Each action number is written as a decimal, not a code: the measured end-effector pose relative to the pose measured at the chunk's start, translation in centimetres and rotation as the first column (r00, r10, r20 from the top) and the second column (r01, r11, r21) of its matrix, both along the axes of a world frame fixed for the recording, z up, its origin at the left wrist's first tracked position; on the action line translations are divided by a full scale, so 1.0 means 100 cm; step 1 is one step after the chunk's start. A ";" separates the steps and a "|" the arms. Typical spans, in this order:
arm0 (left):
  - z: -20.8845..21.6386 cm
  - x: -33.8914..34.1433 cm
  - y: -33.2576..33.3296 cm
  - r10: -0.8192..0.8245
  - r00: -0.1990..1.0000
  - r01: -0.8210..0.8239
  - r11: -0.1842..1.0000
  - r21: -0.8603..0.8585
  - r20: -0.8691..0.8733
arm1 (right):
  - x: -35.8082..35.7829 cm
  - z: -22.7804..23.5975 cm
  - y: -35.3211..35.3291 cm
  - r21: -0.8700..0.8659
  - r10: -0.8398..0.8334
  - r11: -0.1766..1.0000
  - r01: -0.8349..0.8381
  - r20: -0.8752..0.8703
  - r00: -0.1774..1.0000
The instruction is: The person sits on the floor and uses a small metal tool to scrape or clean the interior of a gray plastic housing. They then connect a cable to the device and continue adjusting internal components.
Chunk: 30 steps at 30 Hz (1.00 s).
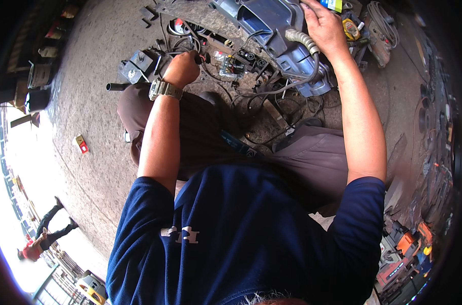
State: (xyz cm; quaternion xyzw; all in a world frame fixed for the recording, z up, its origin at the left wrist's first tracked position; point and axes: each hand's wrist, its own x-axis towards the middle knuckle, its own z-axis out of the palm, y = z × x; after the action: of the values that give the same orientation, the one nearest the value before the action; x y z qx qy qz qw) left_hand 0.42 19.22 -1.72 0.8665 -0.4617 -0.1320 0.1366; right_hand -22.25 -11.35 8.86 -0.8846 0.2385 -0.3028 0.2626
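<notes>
My left hand (182, 70), with a watch on its wrist, is closed over a pile of small parts and cables. A dark end with a bit of red pokes out beside its fingers; what it is I cannot make out. My right hand (326, 31) grips the upper right edge of a blue-grey machine housing (287, 43), fingers partly cut off by the top of the picture. The housing lies tilted and has an open hollow in it. A ribbed grey cable sleeve (303, 40) bends over it, and a dark cable runs down from there.
Between my legs lie small metal parts, wires and a clear bag of small parts (232, 66). A metal block (139, 66) and a black tube (117, 87) are at the left. A yellow tape measure (351, 29) and coiled cable (382, 23) stand right. Far left, a person (42, 236) walks.
</notes>
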 end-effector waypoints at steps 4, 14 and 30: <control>-0.011 0.004 -0.003 0.013 1.000 -0.012 0.997 0.072 -0.010 | 0.000 -0.005 -0.004 -0.014 0.005 1.000 -0.005 0.014 1.000; -0.033 0.006 -0.009 -0.038 0.999 0.038 0.973 0.227 -0.001 | -0.001 0.000 0.001 -0.034 -0.005 0.999 0.006 0.012 1.000; -0.038 0.004 -0.010 -0.071 0.997 0.076 0.968 0.241 -0.030 | 0.000 -0.001 0.000 -0.015 0.016 1.000 -0.016 0.029 0.999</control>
State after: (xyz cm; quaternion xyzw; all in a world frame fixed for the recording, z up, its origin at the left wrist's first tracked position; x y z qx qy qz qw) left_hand 0.87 18.24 -5.50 0.8574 -0.4725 -0.2015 0.0301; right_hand -22.21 -11.39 8.79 -0.8839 0.2253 -0.3153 0.2618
